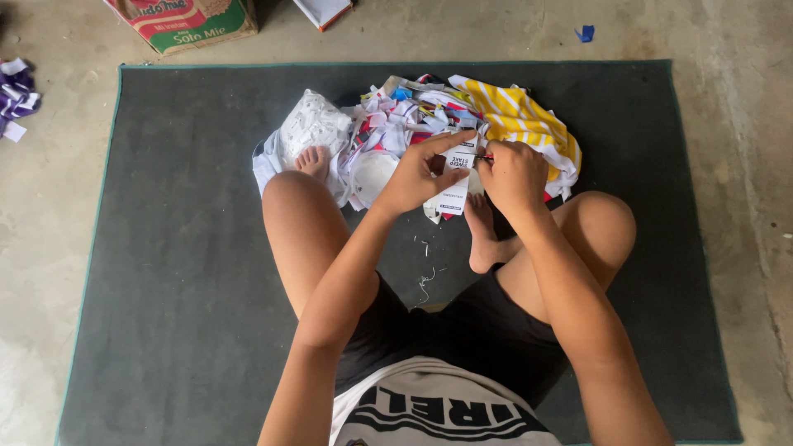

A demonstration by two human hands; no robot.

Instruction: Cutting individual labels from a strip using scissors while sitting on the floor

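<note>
Both hands work one white label (457, 177): left hand (415, 175) pinches it, right hand (512, 172) closed on a small tool (cutter, likely). Thread bits (425, 277) litter the mat (165, 248); a big pile (429, 116) remains.

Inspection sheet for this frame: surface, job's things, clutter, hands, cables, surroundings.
Surface: dark grey mat on a concrete floor; the person sits on it.
Job's things: white printed tag held over a pile of tags and fabric scraps; yellow striped cloth on the pile's right side.
Clutter: thread snippets on the mat between the legs.
Hands: left hand holds the tag; right hand closed on a small tool, mostly hidden.
Cables: nothing seen.
Surroundings: cardboard box, purple scraps, blue scrap.
</note>
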